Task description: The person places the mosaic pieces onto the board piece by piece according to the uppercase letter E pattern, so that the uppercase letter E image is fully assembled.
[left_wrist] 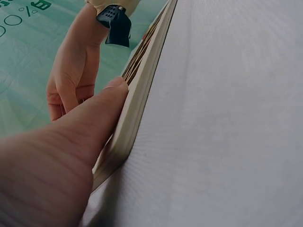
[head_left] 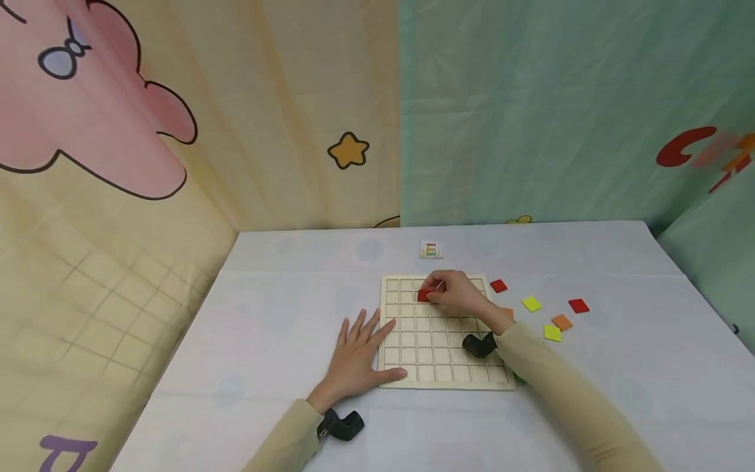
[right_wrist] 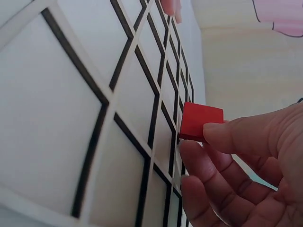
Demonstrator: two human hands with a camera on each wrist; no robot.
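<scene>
A pale wooden grid board (head_left: 425,354) with square cells lies on the table. Over its upper part, my right hand (head_left: 457,293) pinches a red square tile (right_wrist: 196,120) between thumb and fingers. In the right wrist view the tile is tilted close against the grid; whether it touches a cell cannot be made out. My left hand (head_left: 356,360) is spread flat at the board's left side, its thumb and fingertips resting on the edge. The left wrist view shows that thumb (left_wrist: 111,92) on the board's rim.
Right of the board lie loose tiles: red ones (head_left: 579,306), yellow ones (head_left: 531,303) and orange ones (head_left: 561,322), one partly behind the right wrist. A small card with a coloured grid pattern (head_left: 431,250) lies beyond the board. Curtains hang behind the table's back edge.
</scene>
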